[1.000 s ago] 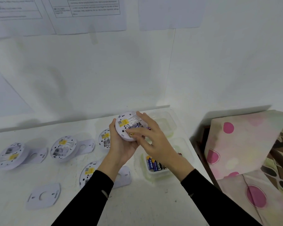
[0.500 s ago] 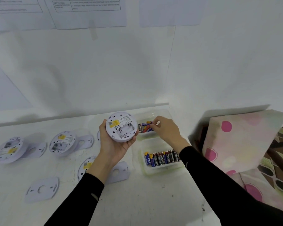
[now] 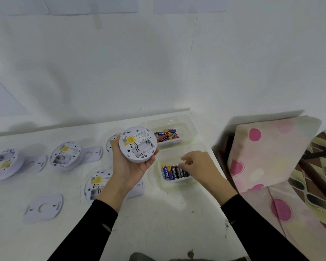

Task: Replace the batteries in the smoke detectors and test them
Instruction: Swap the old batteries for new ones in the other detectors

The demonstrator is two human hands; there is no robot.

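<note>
Five smoke detectors in sight, all back-side up.

1. Held detector (image 3: pixel 137 144): gripped in the left hand (image 3: pixel 128 166), fingers wrapped round its rim, lifted clear of the tabletop (image 3: pixel 158 223). It has a yellow label, and its battery bay is open and empty. Everything else is placed from this one.
2. Hidden detector (image 3: pixel 111 142): just behind it to the left, mostly covered.
3. Near detector (image 3: pixel 96 183): below it, toward the person, flat on the tabletop.
4. Middle detector (image 3: pixel 65 156): further left, resting against a mounting plate (image 3: pixel 93 153).
5. End detector (image 3: pixel 3 163): furthest left.

Loose plate (image 3: pixel 43 208): down-left of it, lying on its own.

Far tub (image 3: pixel 188 129): just right of it, clear plastic, with a few loose batteries (image 3: pixel 166 135) jumbled inside.

Near tub (image 3: pixel 177 183): right of it and closer to the person, with a row of batteries (image 3: pixel 172 172) packed side by side.

Right hand (image 3: pixel 198 164): over that near tub, fingers curled down onto the row. Whether they have one pinched, I cannot tell.

Cushion (image 3: pixel 267 153): far right of it, off the tabletop, pale with pink spots.
</note>
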